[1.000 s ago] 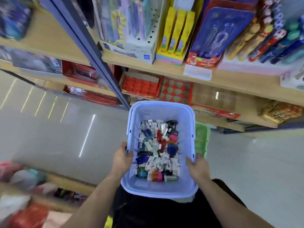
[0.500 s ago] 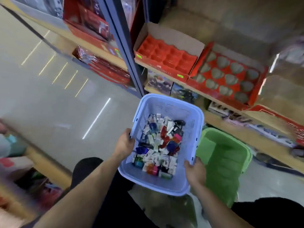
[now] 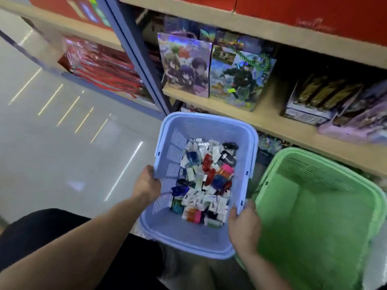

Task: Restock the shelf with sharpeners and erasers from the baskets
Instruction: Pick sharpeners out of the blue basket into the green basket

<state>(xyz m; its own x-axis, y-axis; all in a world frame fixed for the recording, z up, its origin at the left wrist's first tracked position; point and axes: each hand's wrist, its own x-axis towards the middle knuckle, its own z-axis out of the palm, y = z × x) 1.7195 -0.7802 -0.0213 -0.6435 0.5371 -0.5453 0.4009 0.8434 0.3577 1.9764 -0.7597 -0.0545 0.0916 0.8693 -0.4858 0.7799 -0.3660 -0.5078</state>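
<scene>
Blue basket [image 3: 178, 233] of sharpeners and erasers [image 3: 204, 181], held before the shelf [image 3: 272, 122] beside a green basket [image 3: 314, 227]: left hand [image 3: 146, 185] grips its left rim, right hand [image 3: 244, 225] its right rim, both forearms reaching forward.

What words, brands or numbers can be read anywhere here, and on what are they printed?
None can be read for certain.
Red box on the upper shelf: faint cursive script, too blurred.
Dark display box on the shelf below: white lettered strip, too blurred.
Wrapped packets in the blue basket: print too small.
</scene>
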